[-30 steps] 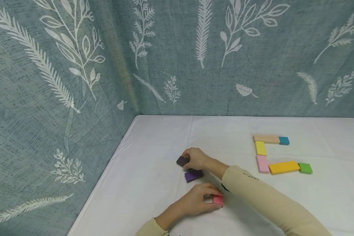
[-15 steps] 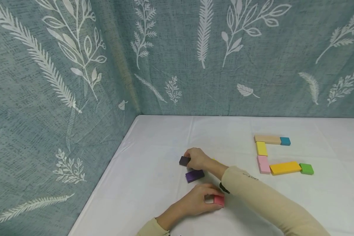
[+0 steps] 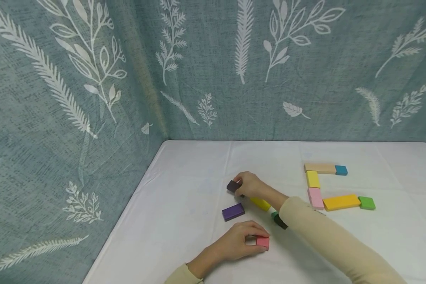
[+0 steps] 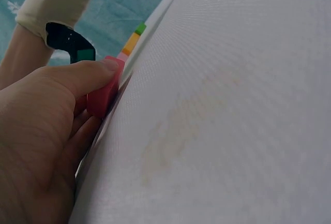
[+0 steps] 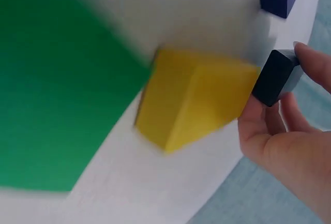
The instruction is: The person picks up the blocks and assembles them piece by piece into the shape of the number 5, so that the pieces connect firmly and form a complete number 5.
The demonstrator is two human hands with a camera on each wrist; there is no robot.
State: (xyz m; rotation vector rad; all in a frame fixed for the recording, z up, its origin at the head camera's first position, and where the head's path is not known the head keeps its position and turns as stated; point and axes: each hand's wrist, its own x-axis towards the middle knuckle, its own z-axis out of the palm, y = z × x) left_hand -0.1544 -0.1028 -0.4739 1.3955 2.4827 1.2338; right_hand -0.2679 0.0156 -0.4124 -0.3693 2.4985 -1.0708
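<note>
My right hand [image 3: 250, 184] pinches a black block [image 3: 232, 186] between thumb and fingers, beyond the purple block [image 3: 233, 212] lying on the cloth. In the right wrist view the same black block [image 5: 276, 76] appears beside the end of a yellow block [image 5: 191, 97]. That yellow block lies under my right wrist, and a green block [image 3: 274, 215] shows in part by the sleeve. Nearer to me, my left hand [image 3: 239, 238] holds a pinkish-red block [image 3: 262, 242] on the table, thumb on one side and fingers on the other.
To the right, a row of touching blocks bends across the white cloth [image 3: 394, 236]: tan [image 3: 320, 168], blue [image 3: 341, 170], yellow [image 3: 313, 179], pink [image 3: 315, 198], orange [image 3: 342, 202] and light green [image 3: 367, 202]. A patterned teal curtain [image 3: 213, 71] hangs behind and at the left.
My right hand has carried the black block to the right and slightly away from me, off from the purple block. The yellow and green blocks now show more. My left hand stays put.
</note>
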